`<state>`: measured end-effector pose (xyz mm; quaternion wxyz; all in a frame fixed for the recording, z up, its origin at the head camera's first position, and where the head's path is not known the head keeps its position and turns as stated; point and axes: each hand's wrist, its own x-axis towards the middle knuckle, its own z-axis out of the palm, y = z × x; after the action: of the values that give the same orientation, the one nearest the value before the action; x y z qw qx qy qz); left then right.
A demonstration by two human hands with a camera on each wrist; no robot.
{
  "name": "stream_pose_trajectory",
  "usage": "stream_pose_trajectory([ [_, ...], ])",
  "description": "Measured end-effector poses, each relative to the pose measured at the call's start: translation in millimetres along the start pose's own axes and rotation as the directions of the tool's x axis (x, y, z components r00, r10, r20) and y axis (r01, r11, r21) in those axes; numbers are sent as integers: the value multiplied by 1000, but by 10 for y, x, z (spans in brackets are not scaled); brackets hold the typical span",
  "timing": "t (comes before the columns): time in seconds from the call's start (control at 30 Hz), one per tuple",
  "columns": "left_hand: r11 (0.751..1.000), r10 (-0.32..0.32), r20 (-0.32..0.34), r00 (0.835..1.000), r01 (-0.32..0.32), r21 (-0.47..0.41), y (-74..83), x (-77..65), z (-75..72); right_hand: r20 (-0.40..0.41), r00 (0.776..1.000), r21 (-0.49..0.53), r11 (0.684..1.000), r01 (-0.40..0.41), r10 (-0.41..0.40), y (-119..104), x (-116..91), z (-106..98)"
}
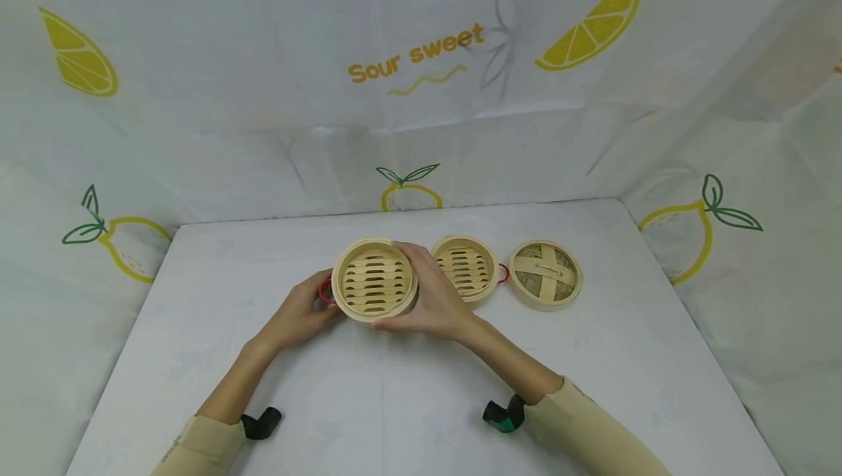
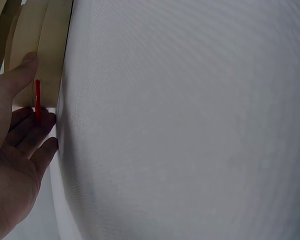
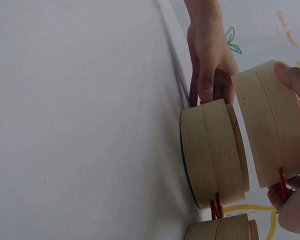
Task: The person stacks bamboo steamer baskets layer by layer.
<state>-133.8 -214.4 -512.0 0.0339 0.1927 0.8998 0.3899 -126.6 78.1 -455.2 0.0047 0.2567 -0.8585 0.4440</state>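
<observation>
Right hand (image 1: 437,297) grips upper steamer (image 1: 375,282) — above lower steamer (image 3: 215,152); left hand (image 1: 305,308) holds the latter.

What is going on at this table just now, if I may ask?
A person's right hand holds a bamboo steamer basket tilted just above a lower basket on the white table; the right wrist view shows a gap between the two. The left hand holds the lower basket at its side. To the right, a third basket and a round lid rest on the table.
</observation>
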Motion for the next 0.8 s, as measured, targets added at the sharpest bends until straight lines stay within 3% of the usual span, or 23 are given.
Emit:
stream_pose_trajectory([
  [0.8,1000,14,-13,1000,-14,10,-23,-10,5,9,999,3,999,-36,36,98,107,64],
])
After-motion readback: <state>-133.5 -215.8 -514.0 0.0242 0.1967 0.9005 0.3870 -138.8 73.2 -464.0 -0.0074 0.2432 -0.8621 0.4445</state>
